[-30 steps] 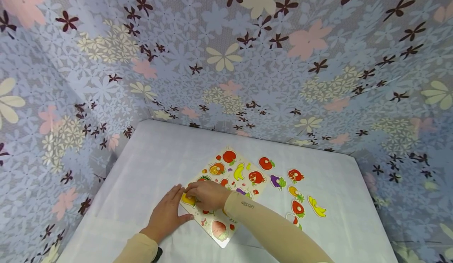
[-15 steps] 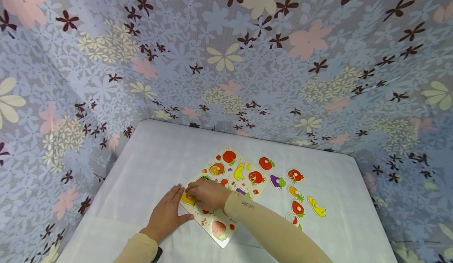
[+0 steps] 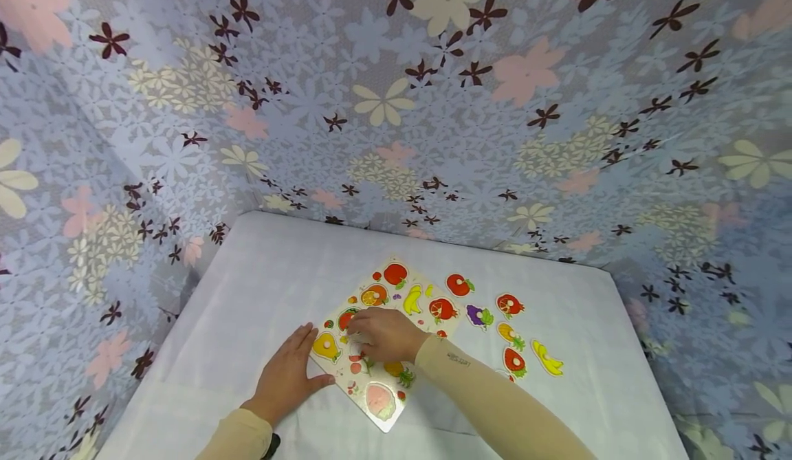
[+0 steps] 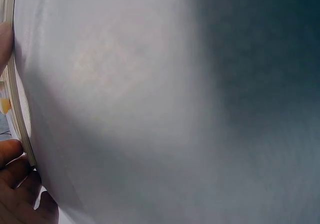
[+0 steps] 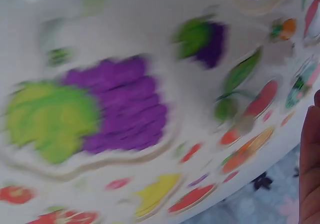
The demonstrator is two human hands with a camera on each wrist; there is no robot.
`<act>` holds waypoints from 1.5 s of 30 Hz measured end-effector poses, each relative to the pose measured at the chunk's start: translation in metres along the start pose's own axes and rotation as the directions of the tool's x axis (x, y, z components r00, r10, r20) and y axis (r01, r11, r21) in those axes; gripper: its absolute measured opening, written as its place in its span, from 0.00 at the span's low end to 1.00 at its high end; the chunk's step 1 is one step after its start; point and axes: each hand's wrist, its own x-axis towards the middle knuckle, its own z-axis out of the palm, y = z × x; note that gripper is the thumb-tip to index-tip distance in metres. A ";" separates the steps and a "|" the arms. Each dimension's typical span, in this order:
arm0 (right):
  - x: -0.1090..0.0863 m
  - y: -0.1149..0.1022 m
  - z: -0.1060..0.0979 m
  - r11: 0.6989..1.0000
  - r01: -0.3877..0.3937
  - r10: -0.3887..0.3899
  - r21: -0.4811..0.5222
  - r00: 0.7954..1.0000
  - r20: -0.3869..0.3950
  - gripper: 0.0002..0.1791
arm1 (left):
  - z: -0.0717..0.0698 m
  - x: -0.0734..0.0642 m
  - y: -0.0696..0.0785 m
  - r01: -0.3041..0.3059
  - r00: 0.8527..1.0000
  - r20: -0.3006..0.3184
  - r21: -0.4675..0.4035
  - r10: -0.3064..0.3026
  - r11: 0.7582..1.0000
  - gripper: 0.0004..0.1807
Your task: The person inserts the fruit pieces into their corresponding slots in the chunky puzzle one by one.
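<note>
A fruit puzzle board (image 3: 399, 401) lies at an angle on the table. My left hand (image 3: 287, 374) rests against its left edge, fingers extended and thumb apart; in the left wrist view its fingertips (image 4: 15, 171) touch the board's side. My right hand (image 3: 390, 336) is above the middle of the board, its fingers bent downward, with nothing visible in them. Just left of it the yellow pear piece (image 3: 326, 346) sits on the board, and the watermelon (image 3: 346, 319) is partly covered. The right wrist view shows blurred board grapes (image 5: 120, 104) and the edge of my hand.
Right of the board lie several loose fruit pieces: an apple (image 3: 459, 285), grapes (image 3: 478, 315), a pomegranate (image 3: 509, 304), a pineapple (image 3: 509, 333), a strawberry (image 3: 513, 361) and bananas (image 3: 547, 358). A white cloth (image 3: 278, 260) covers the table; flowered fabric (image 3: 383, 157) stands behind.
My right hand has left the yellow pear piece and moved right across the board, uncovering the pear. The left hand keeps its place at the board's edge. The head view has shifted slightly.
</note>
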 end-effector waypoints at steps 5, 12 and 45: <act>-0.028 0.019 -0.004 0.996 -0.083 0.083 0.030 0.996 -0.021 0.17 | 0.003 0.002 0.000 0.023 0.999 0.024 0.003 -0.023 1.000 0.58; -0.071 0.047 -0.013 0.982 -0.173 0.178 0.079 0.981 -0.073 0.18 | 0.002 0.002 0.000 0.036 0.999 0.018 -0.015 -0.036 0.999 0.58; -0.242 0.091 -0.001 0.794 -0.592 0.607 0.138 0.774 -0.179 0.22 | 0.002 0.001 0.006 0.036 0.999 0.015 -0.001 -0.036 0.999 0.58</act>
